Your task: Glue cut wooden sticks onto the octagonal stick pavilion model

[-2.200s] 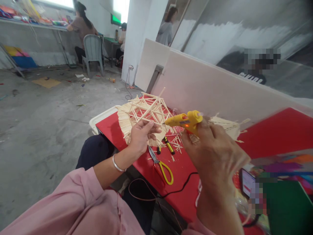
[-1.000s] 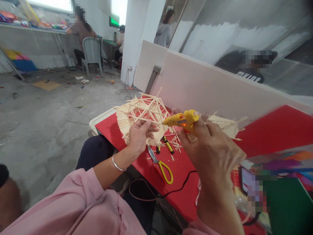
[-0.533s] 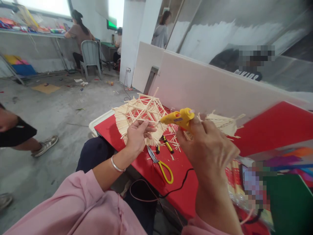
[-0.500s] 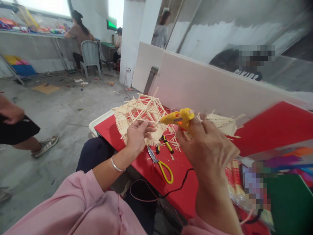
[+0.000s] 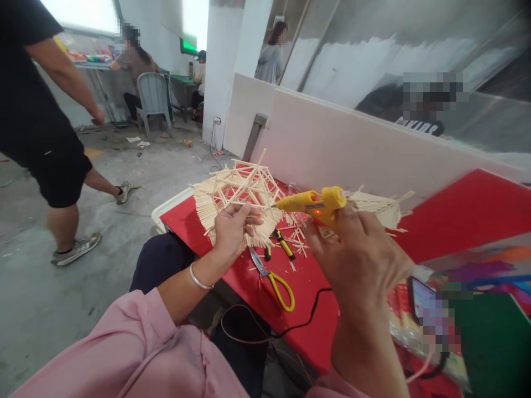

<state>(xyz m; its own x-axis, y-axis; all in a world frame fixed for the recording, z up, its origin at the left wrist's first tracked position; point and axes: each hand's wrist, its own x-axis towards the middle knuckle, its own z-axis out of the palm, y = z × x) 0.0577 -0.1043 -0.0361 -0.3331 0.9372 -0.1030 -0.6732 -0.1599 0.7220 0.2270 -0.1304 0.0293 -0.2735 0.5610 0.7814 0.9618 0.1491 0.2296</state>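
My right hand [image 5: 357, 249] is wrapped round a yellow hot glue gun [image 5: 311, 203] with a small orange light lit on its side. Its nozzle points left, close to the end of a stick at the frame's near edge. My left hand [image 5: 234, 224] pinches that near edge of an open frame of pale wooden sticks [image 5: 249, 185]. Under and behind the frame spreads a round, fringed piece of many thin sticks [image 5: 205, 213]. Scissors with yellow handles [image 5: 271, 279] lie on the red table [image 5: 311, 337], near a yellow-and-black tool [image 5: 285, 244] and loose stick pieces [image 5: 299, 243].
Another stick piece [image 5: 377, 204] lies behind my right hand. A pale board [image 5: 352, 143] stands along the table's far side. A black cable [image 5: 309, 315] crosses the table. At right are a phone [image 5: 425, 301] and a green board [image 5: 489, 337]. A person [image 5: 45, 121] walks at left.
My right hand has moved the glue gun slightly to the right, its nozzle drawing back a little. My left hand stays put. The walking person has come further into view at left.
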